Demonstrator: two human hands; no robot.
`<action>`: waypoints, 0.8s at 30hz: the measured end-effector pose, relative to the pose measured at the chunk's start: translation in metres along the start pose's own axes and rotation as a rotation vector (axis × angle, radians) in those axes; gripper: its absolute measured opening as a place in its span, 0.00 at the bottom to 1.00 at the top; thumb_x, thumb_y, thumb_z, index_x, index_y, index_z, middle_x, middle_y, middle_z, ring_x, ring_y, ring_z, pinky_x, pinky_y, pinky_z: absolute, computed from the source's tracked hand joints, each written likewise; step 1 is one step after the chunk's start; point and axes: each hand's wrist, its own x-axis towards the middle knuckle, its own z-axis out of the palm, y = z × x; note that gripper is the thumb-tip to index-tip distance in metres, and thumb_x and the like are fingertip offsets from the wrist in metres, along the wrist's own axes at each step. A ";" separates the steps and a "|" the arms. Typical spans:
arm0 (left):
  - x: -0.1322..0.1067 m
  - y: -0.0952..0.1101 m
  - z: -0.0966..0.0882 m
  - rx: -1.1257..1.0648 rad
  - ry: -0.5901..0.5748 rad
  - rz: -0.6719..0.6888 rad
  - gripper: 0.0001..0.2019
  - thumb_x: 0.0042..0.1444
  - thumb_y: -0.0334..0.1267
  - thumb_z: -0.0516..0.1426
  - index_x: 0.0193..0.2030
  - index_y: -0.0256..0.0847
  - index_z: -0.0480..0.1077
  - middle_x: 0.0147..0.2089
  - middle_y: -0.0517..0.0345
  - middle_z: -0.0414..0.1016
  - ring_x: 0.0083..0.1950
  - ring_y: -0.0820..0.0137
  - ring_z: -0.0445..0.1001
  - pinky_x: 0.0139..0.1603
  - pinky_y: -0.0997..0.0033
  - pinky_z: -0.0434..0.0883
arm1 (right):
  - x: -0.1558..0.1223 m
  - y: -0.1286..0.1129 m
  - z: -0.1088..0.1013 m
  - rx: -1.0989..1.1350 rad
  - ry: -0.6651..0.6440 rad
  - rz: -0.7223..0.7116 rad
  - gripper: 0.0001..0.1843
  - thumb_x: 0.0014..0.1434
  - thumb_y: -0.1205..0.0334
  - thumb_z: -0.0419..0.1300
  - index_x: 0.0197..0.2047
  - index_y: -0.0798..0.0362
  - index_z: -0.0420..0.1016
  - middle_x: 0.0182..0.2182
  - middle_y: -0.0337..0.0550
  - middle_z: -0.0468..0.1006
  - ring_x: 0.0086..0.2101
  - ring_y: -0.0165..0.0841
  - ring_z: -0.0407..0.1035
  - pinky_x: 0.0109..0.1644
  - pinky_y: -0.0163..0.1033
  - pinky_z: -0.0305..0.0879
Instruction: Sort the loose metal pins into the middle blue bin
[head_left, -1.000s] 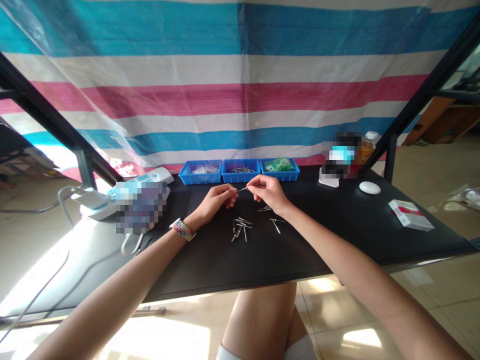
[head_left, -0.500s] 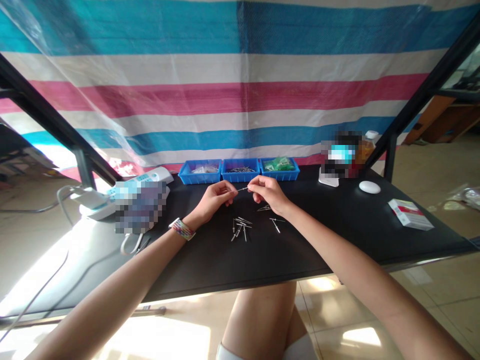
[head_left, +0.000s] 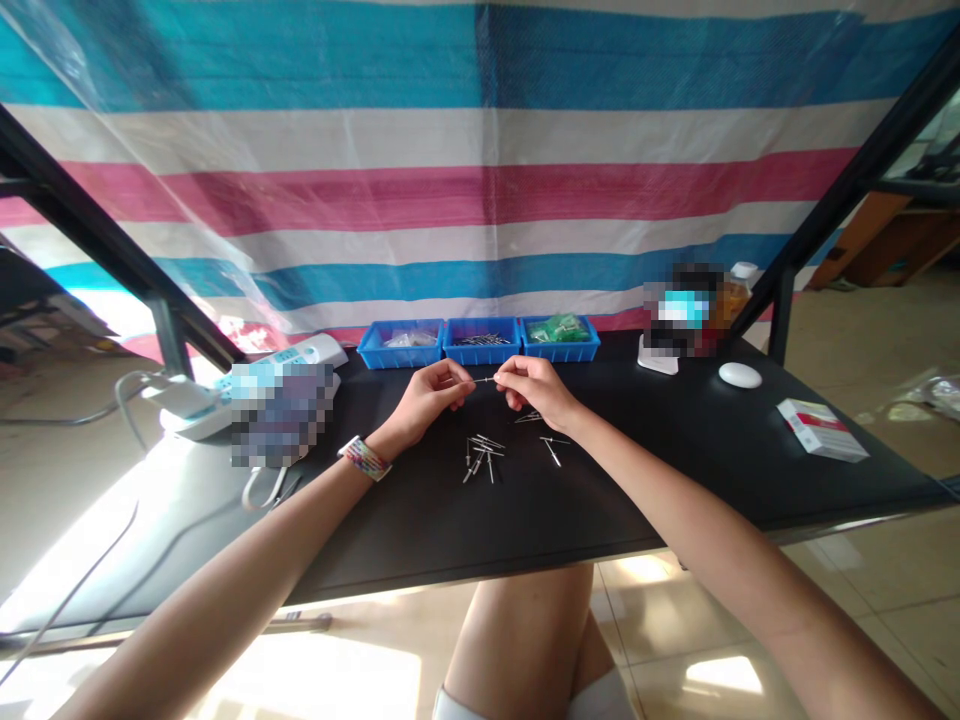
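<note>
Above the black table (head_left: 675, 470), my left hand (head_left: 431, 398) and my right hand (head_left: 534, 386) face each other. Both pinch the ends of one thin metal pin (head_left: 484, 380) held level between their fingertips. My left wrist wears a striped band (head_left: 365, 458). Below the hands, a small pile of similar metal pins (head_left: 481, 455) lies on the table, with a few loose ones (head_left: 551, 447) to its right.
Three blue bins (head_left: 480, 342) stand in a row behind the hands, the right one with green parts. A white power strip (head_left: 225, 395) and cables lie at the left. A white puck (head_left: 739, 375) and a red-and-white box (head_left: 821, 429) lie at the right.
Both hands have stayed almost still with the pin between them; only the fingers shifted slightly.
</note>
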 end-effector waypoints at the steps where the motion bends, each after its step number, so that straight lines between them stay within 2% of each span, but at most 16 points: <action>1: 0.000 0.000 0.000 -0.001 -0.005 -0.004 0.18 0.51 0.48 0.72 0.35 0.39 0.72 0.27 0.63 0.71 0.27 0.74 0.67 0.30 0.73 0.65 | 0.000 0.000 0.000 -0.006 0.003 -0.015 0.15 0.51 0.51 0.70 0.32 0.54 0.75 0.26 0.37 0.77 0.20 0.25 0.67 0.22 0.31 0.61; 5: 0.000 -0.002 -0.002 -0.034 -0.049 -0.048 0.16 0.56 0.49 0.68 0.38 0.39 0.72 0.28 0.61 0.71 0.28 0.72 0.69 0.30 0.72 0.66 | 0.000 0.000 0.002 -0.022 0.041 -0.092 0.16 0.50 0.51 0.72 0.32 0.53 0.76 0.24 0.35 0.75 0.20 0.26 0.67 0.23 0.32 0.63; 12: 0.003 -0.010 -0.007 -0.084 -0.090 -0.120 0.19 0.64 0.54 0.61 0.35 0.38 0.73 0.30 0.58 0.72 0.29 0.71 0.71 0.31 0.71 0.67 | -0.001 0.000 0.002 -0.018 0.074 -0.170 0.17 0.51 0.50 0.73 0.34 0.52 0.77 0.29 0.36 0.77 0.21 0.26 0.68 0.24 0.33 0.66; 24: 0.002 -0.007 -0.005 -0.112 -0.047 -0.131 0.19 0.59 0.53 0.66 0.34 0.37 0.73 0.31 0.59 0.71 0.29 0.72 0.70 0.30 0.72 0.66 | -0.003 -0.001 0.004 -0.054 0.044 -0.189 0.14 0.52 0.53 0.72 0.34 0.53 0.77 0.29 0.37 0.77 0.22 0.26 0.69 0.24 0.33 0.67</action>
